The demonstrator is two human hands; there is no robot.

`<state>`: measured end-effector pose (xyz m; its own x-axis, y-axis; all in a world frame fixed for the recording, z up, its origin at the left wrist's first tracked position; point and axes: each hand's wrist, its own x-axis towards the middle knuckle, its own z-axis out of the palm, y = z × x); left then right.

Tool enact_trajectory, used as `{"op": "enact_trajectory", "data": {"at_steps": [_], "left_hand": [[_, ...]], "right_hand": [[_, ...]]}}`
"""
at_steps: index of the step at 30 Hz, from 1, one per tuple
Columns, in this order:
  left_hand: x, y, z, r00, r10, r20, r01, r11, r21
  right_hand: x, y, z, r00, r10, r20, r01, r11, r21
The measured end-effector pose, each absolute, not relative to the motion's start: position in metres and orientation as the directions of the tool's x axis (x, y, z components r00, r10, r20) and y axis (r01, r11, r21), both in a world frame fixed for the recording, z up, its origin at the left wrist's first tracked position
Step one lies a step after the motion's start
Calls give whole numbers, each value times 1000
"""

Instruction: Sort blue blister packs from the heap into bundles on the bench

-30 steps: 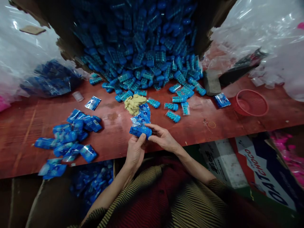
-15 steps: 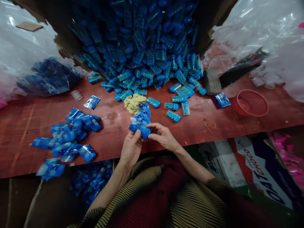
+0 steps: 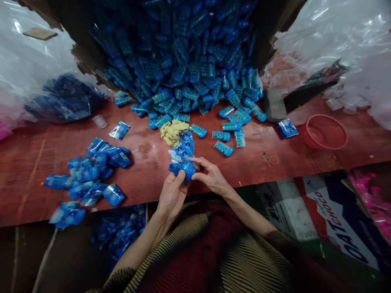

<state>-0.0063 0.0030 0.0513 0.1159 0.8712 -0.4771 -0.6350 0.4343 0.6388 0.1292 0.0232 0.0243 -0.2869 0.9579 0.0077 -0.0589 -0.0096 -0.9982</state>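
Note:
Near the table's front edge, my left hand pinches a blue printed wrapper between thumb and fingers. My right hand grips the side of a small candy bottle with a round blue cap, which is held against the wrapper. The cap faces up and the bottle's body is mostly hidden, so how far the wrapper covers it I cannot tell. Just beyond my fingers lie several flat blue wrappers, partly under a crumpled yellowish lump, perhaps cloth.
A large torn carton at the back spills blue-capped bottles onto the red table. Wrapped blue packs lie at left. A grey block and a red basket stand at right.
My hands keep hold of the bottle and wrapper, shifting only slightly. The wrapper in my left hand has turned a little; the whole view has moved slightly.

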Motion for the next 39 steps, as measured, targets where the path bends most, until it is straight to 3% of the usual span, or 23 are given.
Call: {"op": "enact_trajectory", "data": {"at_steps": [6,15,21,24,27,32,39], "left_hand": [[-2,0,50,105,852,-512,-654,448,610],[-4,6,42,90,856,-509,-643,440,627],[-4,7,47,152,870,-469,-644,447,621],[-5,8,48,145,864,-482,-660,448,603],[-6,8,47,119,848,-517,-650,460,605],[-7,8,46,107,862,-496,-634,444,634],[-4,4,42,-15,874,-485,-573,390,721]], "right_hand": [[128,20,18,-224,974,-40,-34,-49,-998],[127,15,23,-186,982,34,117,57,-991],[124,12,17,-126,947,295,375,321,-870],[124,9,14,-171,924,341,474,381,-794],[124,7,16,-208,930,302,419,363,-832],[128,11,23,-127,985,118,155,138,-978],[128,14,26,-171,984,43,53,53,-997]]}}
